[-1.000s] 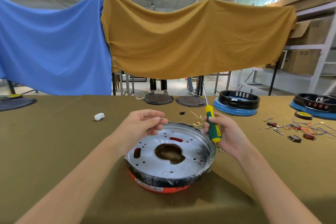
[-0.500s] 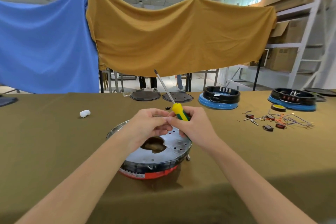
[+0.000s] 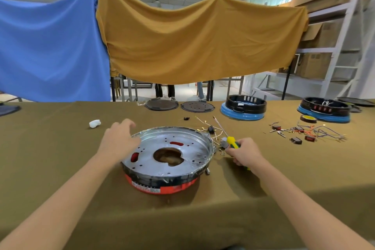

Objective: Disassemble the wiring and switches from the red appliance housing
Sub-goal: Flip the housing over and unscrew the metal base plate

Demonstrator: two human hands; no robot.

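The round red appliance housing (image 3: 162, 185) with its shiny perforated metal plate sits mid-table on olive cloth (image 3: 60, 158). The left hand (image 3: 119, 140) rests at its rim, fingers loosely extended — tips hidden. The right hand (image 3: 243, 153) grips a yellow-green screwdriver (image 3: 231, 141), covering its handle end.

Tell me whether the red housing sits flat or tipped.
Flat: the red housing rests level on the table, shiny plate facing up.

Shiny, mirror-smooth metal plate (image 3: 182, 144) atop glossy red plastic housing (image 3: 162, 187); matt olive cloth table cover (image 3: 60, 158); glossy plastic screwdriver handle (image 3: 232, 141).
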